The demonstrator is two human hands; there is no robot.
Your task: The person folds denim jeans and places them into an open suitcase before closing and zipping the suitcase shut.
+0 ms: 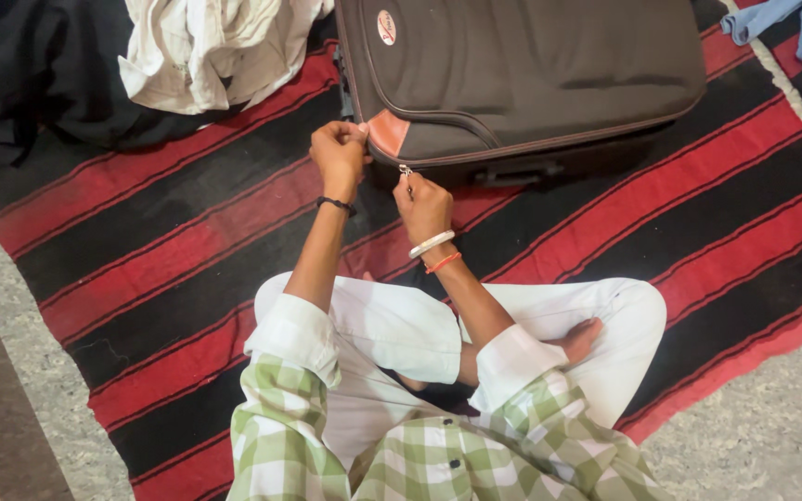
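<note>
- Your left hand has its grip pinched on the suitcase corner at the tan patch, approx 11 o'clock from your knees; fingers pressed together on the fabric edge.
- Your right hand pinches the zip pull just below that corner, at 12 o'clock; grip closed on the small metal tab.
- Suitcase lies flat on the red-and-black striped rug, lid down, w/ the handle on the side facing you.
- Risk: the corner is the tight bend. Pull at an angle and the slider likely jams or skips teeth.
- Risk: if the left grip slackens, the seam may gape and the zip could catch lining.
- Risk: the tab is tiny, so fingers may slip off w/ a hard tug.
- White cloth and dark cloth sit at 10 o'clock, well apart from the zip; little snag risk there.
</note>
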